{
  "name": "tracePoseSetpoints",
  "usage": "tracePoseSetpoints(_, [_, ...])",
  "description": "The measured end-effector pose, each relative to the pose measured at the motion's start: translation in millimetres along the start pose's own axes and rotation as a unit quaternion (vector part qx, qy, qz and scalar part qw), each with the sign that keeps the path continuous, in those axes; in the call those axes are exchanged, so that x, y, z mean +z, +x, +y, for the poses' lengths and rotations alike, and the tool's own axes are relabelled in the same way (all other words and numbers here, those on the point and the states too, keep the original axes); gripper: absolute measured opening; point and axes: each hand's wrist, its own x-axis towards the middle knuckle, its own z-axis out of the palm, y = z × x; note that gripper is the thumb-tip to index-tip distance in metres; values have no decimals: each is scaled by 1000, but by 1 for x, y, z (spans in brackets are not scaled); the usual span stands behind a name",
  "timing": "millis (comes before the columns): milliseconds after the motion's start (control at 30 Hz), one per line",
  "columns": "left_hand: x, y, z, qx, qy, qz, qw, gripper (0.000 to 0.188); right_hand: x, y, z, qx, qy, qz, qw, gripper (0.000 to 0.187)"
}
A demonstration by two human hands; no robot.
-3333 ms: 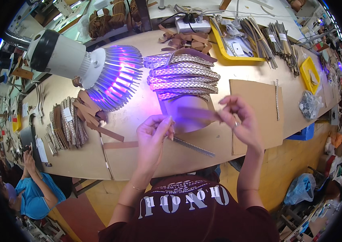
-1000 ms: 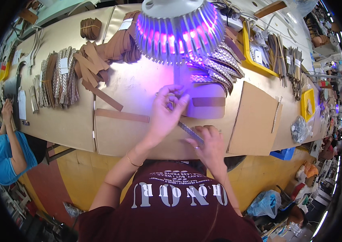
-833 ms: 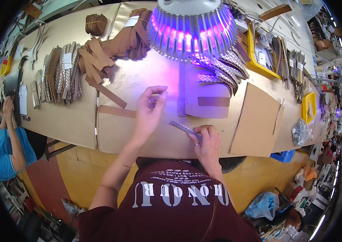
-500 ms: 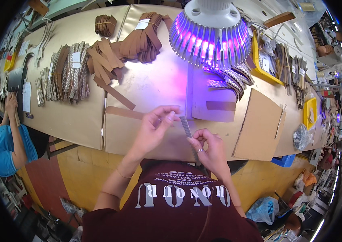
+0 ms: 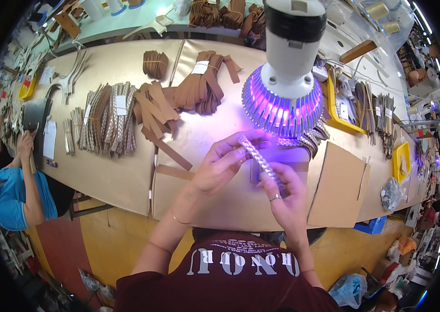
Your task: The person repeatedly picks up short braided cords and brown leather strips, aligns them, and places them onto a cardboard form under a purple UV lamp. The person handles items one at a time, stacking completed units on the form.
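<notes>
A braided strap [image 5: 259,159], pale and shiny, runs slantwise between my two hands in the glow of the lamp. My left hand [image 5: 220,165] pinches it near its far end, with thumb and fingertips together. Lower down, my right hand [image 5: 286,191] grips the strap between thumb and fingers. Just beyond my hands hangs a lamp [image 5: 282,101] with a ribbed metal head, shining purple. Partly hidden behind the lamp and my right hand, a bunch of braided straps [image 5: 314,139] lies on the table.
Brown strips [image 5: 199,88] and bundled braided straps [image 5: 110,117] lie at the left and back of the table. To the right are a cardboard sheet [image 5: 334,187] and a yellow tray [image 5: 345,126]. A co-worker in a blue top [image 5: 17,195] works at the far left.
Both hands have risen away from my body toward the lamp, carrying the strap along. The strap is now lit by the lamp. The whole view has shifted, showing more of the table's far side.
</notes>
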Motion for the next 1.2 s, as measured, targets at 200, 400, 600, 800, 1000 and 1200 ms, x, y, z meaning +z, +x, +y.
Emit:
tracePoseSetpoints(200, [10,4,-6,-17,-1,45,999,33,-26,-5,-11,-80,-291,125,945,23])
tracePoseSetpoints(400, [11,18,-11,-43,56,143,987,23,-34,6,-7,-80,-239,110,961,22])
tracePoseSetpoints(600, [12,33,-12,25,133,164,977,20,-44,14,-13,90,77,-80,990,27])
tracePoseSetpoints(800, [22,25,-7,-38,127,94,987,31,-37,33,-13,-82,390,59,915,35])
tracePoseSetpoints(1000, [46,3,-15,-141,131,25,981,36,-42,43,-13,-146,380,234,883,25])
tracePoseSetpoints(1200, [43,4,-31,-171,160,25,972,25,-35,34,6,-172,305,315,882,25])
